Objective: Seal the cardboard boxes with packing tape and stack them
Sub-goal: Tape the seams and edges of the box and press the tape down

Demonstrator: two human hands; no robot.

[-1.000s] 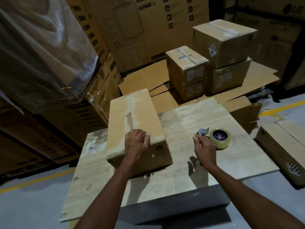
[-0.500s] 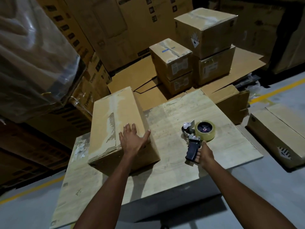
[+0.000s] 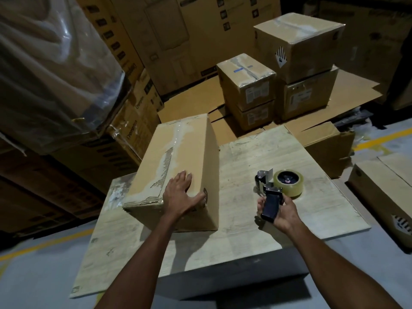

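A long cardboard box [image 3: 178, 152] lies on the wooden table top [image 3: 245, 219], its upper face scuffed with torn paper and an old tape strip. My left hand [image 3: 179, 197] rests flat on the box's near corner, fingers spread, thumb down the right side. To the right, my right hand [image 3: 282, 214] grips the dark handle of a tape dispenser [image 3: 270, 197]. Its clear tape roll [image 3: 288, 182] sits just above the table top.
Sealed boxes stand in two stacks [image 3: 247, 85] [image 3: 298, 47] on flattened cardboard behind the table. Another box [image 3: 383, 192] lies on the floor at right, an open one [image 3: 330, 141] by the table's far right corner. Plastic-wrapped cartons [image 3: 44, 63] tower at left.
My right hand took the dispenser's handle and pulled it toward me. My left hand uncurled and now lies flat on the box corner. The view shifted closer.
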